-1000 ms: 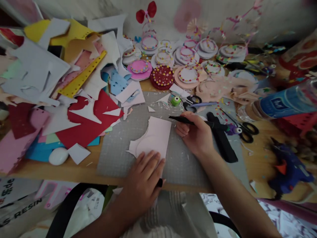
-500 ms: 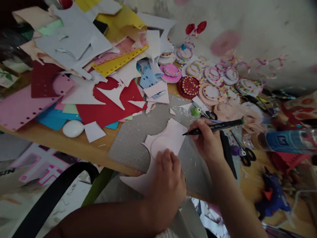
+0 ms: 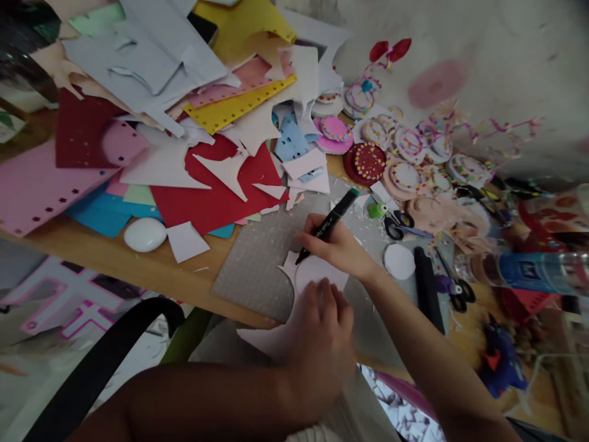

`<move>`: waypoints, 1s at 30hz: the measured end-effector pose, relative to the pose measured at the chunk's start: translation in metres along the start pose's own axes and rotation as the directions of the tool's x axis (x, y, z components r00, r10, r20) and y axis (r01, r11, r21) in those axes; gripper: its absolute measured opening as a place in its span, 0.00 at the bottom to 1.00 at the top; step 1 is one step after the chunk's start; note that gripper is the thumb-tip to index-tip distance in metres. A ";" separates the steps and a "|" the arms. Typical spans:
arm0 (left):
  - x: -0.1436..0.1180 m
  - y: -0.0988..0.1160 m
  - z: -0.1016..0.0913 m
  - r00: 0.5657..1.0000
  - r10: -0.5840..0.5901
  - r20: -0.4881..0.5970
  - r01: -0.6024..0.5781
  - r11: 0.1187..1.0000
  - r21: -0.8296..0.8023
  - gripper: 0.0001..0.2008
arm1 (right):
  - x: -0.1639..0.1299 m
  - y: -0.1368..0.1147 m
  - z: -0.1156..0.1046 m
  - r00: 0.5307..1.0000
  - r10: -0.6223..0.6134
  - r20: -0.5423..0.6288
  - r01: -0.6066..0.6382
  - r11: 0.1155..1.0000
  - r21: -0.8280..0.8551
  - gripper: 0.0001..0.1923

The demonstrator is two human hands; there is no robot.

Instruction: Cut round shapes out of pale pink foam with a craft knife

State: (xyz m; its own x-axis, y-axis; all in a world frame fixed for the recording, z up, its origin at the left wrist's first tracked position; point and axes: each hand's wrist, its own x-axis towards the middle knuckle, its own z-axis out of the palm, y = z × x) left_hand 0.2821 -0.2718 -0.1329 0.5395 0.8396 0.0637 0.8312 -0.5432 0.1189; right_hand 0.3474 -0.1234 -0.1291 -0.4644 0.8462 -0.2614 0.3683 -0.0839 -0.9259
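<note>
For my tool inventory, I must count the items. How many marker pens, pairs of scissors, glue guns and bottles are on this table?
Black marker pen, held in the right hand: 1
Black-handled scissors, with a second pair further right: 2
Blue glue gun: 1
Clear plastic bottle with a blue label: 1
Total: 5

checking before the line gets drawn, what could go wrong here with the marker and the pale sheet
The pale pink sheet overhangs the table edge, so it may flex or slide under the left hand. The round template is pinned only by fingertips, so the black marker in the right hand could nudge it and spoil the outline. The left fingers sit close to the tip and might get inked.
</note>
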 end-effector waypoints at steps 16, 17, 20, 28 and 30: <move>-0.003 -0.018 0.004 0.997 0.079 0.010 -0.077 0.992 -0.096 0.16 | 0.002 0.005 0.000 0.995 -0.009 0.095 0.029 0.978 -0.205 0.11; -0.002 -0.018 0.003 0.997 0.078 0.006 -0.077 0.993 -0.092 0.16 | 0.002 0.005 0.000 0.996 -0.014 0.086 0.032 0.978 -0.207 0.11; -0.001 -0.018 0.003 0.997 0.079 0.001 -0.078 0.993 -0.088 0.16 | 0.003 0.004 -0.001 0.999 -0.023 0.038 0.030 0.983 -0.182 0.11; -0.003 -0.015 0.007 0.995 0.091 0.030 -0.089 0.995 -0.046 0.15 | 0.001 0.008 -0.024 0.972 -0.001 -0.236 -0.038 0.986 -0.161 0.11; -0.003 -0.016 0.008 0.995 0.095 0.040 -0.093 0.994 -0.050 0.15 | -0.003 0.012 -0.031 0.953 0.015 -0.304 -0.058 0.989 -0.133 0.11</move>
State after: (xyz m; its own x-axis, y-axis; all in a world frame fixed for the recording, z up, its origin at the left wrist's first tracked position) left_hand 0.2685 -0.2663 -0.1428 0.6213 0.7828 0.0350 0.7694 -0.6179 0.1617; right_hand 0.3784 -0.1106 -0.1310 -0.1925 0.9647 -0.1797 0.4986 -0.0616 -0.8646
